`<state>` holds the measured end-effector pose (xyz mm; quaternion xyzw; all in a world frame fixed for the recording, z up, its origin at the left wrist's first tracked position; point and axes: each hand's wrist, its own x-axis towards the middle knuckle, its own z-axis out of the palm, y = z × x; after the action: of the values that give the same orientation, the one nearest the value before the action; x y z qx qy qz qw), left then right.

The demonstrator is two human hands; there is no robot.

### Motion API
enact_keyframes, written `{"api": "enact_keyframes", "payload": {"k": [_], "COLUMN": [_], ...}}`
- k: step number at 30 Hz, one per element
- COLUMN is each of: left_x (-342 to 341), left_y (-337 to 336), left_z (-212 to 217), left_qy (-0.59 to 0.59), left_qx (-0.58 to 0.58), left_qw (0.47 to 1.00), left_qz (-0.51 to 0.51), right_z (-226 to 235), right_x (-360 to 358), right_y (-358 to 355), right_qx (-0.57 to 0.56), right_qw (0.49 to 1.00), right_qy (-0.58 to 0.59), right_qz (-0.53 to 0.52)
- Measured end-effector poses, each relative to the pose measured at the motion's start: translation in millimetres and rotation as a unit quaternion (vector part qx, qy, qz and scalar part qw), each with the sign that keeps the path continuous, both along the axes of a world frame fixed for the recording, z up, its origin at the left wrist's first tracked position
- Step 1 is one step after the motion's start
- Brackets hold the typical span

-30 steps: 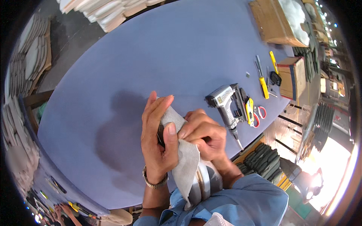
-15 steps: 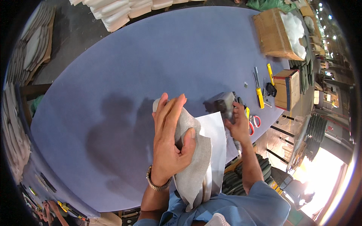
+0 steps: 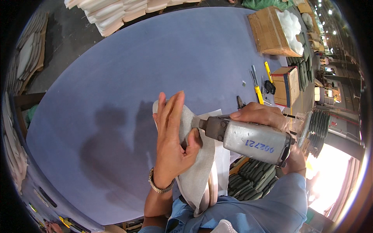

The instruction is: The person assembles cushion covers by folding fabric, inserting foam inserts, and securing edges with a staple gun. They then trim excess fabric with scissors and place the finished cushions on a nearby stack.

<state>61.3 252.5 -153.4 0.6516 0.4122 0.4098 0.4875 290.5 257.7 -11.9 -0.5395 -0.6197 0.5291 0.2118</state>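
A grey fabric-covered curved panel [image 3: 198, 167] with pale layers along its edge stands tilted against my front. My left hand [image 3: 173, 143] grips its upper part, fingers over the far face and thumb on the near fabric. In my right hand [image 3: 268, 116] is a silver staple gun [image 3: 250, 141] with a dark nose and blue marks on its body. The nose meets or nearly meets the fabric beside my left thumb; actual contact cannot be made out. Behind the panel shows a white sheet [image 3: 221, 163].
The blue-covered table [image 3: 155, 58] spreads ahead. On its right side lie a yellow-handled screwdriver [image 3: 258, 95], a yellow cutter [image 3: 268, 72] and pliers [image 3: 240, 102]. Beyond are a small box [image 3: 285, 83] and a carton [image 3: 270, 33] of white stuffing. Dark green pads [image 3: 252, 180] are stacked below right.
My right hand has lifted the staple gun from the table's right side and brought its nose to the grey panel. My left hand keeps its hold; the view has shifted slightly.
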Motion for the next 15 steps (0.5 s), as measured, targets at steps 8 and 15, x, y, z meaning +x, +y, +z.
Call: {"api": "enact_keyframes", "payload": {"k": [8, 15], "left_x": [-4, -7], "left_y": [4, 5], "left_z": [-3, -9], "left_qy": [-0.01, -0.012], "left_qx": [0.013, 0.025], "left_qw": [1.0, 0.999], "left_qz": [-0.017, -0.039], "right_z": [-11, 1], "right_x": [3, -5], "right_y": [13, 33], "right_qx": [0.013, 0.067], "right_qw": [0.988, 0.958], "right_qy": [-0.057, -0.146], "right_qz": [0.14, 0.238]}}
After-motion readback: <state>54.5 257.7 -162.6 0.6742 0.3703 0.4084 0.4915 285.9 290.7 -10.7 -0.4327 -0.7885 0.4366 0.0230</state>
